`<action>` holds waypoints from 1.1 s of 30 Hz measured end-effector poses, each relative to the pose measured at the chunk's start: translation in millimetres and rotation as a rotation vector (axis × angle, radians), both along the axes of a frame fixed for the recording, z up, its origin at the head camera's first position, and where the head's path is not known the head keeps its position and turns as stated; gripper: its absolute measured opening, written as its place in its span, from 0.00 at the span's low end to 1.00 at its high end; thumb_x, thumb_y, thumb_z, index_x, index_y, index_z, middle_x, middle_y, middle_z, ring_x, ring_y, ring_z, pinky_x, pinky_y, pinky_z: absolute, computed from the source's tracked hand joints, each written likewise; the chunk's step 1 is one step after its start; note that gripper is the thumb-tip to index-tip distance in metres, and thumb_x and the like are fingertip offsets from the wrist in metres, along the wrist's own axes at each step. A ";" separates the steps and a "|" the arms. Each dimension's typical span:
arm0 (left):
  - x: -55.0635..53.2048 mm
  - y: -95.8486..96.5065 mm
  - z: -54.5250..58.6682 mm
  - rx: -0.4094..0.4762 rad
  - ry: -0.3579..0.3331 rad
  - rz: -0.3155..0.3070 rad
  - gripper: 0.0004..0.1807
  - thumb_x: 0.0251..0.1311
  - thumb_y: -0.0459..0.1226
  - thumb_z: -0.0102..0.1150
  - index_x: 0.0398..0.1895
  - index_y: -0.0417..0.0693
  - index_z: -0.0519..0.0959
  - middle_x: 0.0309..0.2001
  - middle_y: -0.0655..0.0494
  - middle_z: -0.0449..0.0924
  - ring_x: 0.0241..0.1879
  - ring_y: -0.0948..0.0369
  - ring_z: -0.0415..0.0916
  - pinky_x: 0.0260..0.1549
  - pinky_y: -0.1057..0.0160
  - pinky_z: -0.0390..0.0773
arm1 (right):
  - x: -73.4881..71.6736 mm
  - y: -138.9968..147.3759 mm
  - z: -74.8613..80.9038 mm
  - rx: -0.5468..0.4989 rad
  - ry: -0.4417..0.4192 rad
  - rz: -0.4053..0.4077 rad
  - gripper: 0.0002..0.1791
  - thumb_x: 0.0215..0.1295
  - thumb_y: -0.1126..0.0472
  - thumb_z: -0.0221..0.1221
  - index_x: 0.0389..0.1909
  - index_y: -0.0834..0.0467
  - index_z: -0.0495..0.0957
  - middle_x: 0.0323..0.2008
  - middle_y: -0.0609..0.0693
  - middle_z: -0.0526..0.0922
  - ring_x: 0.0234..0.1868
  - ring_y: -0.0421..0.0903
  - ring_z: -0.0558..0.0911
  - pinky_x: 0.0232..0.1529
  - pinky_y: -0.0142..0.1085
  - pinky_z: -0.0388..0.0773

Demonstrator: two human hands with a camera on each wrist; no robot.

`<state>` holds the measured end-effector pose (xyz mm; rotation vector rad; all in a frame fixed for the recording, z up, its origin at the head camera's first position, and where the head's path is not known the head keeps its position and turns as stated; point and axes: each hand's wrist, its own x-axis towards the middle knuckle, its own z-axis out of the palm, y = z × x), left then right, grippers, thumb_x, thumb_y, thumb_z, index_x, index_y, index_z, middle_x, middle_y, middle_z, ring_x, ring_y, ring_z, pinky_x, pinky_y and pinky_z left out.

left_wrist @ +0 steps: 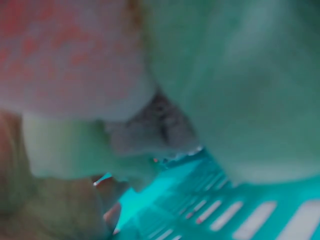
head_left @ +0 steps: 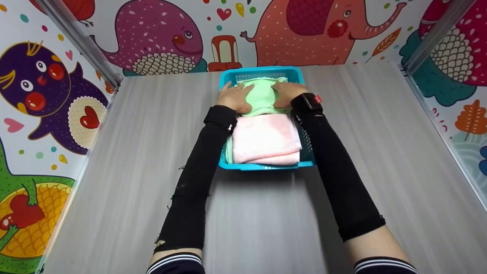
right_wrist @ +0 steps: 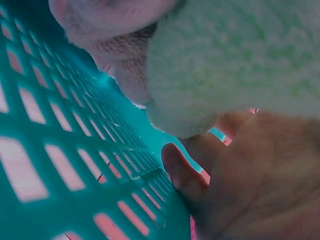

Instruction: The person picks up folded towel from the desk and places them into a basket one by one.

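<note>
A light green folded towel point(head_left: 262, 95) lies in the far half of a blue plastic basket point(head_left: 261, 167). My left hand point(head_left: 234, 98) holds it at its left side, while my right hand point(head_left: 290, 94) holds the right side. Nearer to me in the basket, a folded pink towel point(head_left: 266, 139) lies flat. In the right wrist view, fingers point(right_wrist: 186, 172) reach down between the green towel point(right_wrist: 240, 65) and the basket's slotted wall point(right_wrist: 65, 120). Blurred green cloth point(left_wrist: 240, 90) fills much of the left wrist view, and part of the hand there is hidden.
The basket stands on a grey wood-grain table point(head_left: 159, 114) near its back edge. Panels with cartoon animals point(head_left: 159, 34) enclose the table at the back and sides. Metal posts point(head_left: 83, 45) stand at the back corners. A strip of green cloth point(head_left: 229, 150) shows beside the pink towel.
</note>
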<state>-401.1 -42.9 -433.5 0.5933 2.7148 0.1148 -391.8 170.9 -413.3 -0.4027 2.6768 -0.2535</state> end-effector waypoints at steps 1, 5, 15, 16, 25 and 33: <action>-0.2 0.8 0.0 0.003 0.000 -0.003 0.49 0.58 0.40 0.47 0.86 0.60 0.46 0.84 0.47 0.45 0.84 0.52 0.43 0.81 0.47 0.33 | 0.0 0.7 0.0 0.002 -0.002 -0.002 0.43 0.66 0.56 0.54 0.82 0.56 0.55 0.80 0.60 0.59 0.80 0.61 0.59 0.76 0.57 0.61; -0.5 4.0 -0.2 0.019 -0.005 -0.013 0.50 0.55 0.39 0.47 0.86 0.60 0.46 0.84 0.47 0.45 0.84 0.53 0.43 0.81 0.47 0.36 | -0.9 4.2 -1.8 0.004 -0.010 -0.015 0.42 0.67 0.55 0.54 0.82 0.56 0.55 0.80 0.61 0.59 0.80 0.61 0.59 0.76 0.58 0.61; -0.4 5.7 -1.9 0.013 -0.009 -0.015 0.49 0.57 0.40 0.47 0.86 0.60 0.46 0.84 0.47 0.45 0.83 0.52 0.44 0.81 0.47 0.37 | -0.3 8.2 -5.9 -0.018 -0.032 -0.032 0.43 0.66 0.55 0.54 0.83 0.54 0.53 0.81 0.60 0.56 0.80 0.61 0.57 0.76 0.58 0.59; -0.1 5.5 -2.2 0.012 -0.008 -0.016 0.48 0.58 0.40 0.47 0.86 0.60 0.46 0.84 0.47 0.45 0.83 0.52 0.44 0.81 0.47 0.37 | 0.0 8.3 -6.3 -0.022 -0.032 -0.032 0.43 0.66 0.55 0.53 0.83 0.54 0.53 0.81 0.60 0.56 0.81 0.61 0.57 0.76 0.58 0.59; -1.3 1.4 -2.1 0.040 0.020 -0.037 0.45 0.62 0.40 0.41 0.86 0.61 0.46 0.84 0.47 0.46 0.84 0.50 0.42 0.81 0.48 0.38 | -2.3 9.9 -5.3 -0.024 -0.035 -0.029 0.42 0.69 0.55 0.50 0.83 0.53 0.51 0.83 0.59 0.51 0.83 0.61 0.51 0.78 0.57 0.55; -7.5 -0.7 2.9 0.199 0.002 -0.032 0.41 0.68 0.39 0.48 0.85 0.56 0.50 0.84 0.46 0.49 0.84 0.50 0.41 0.81 0.51 0.34 | -8.7 18.0 -4.4 -0.121 0.018 -0.012 0.37 0.72 0.57 0.53 0.81 0.56 0.59 0.81 0.59 0.58 0.82 0.58 0.54 0.80 0.54 0.54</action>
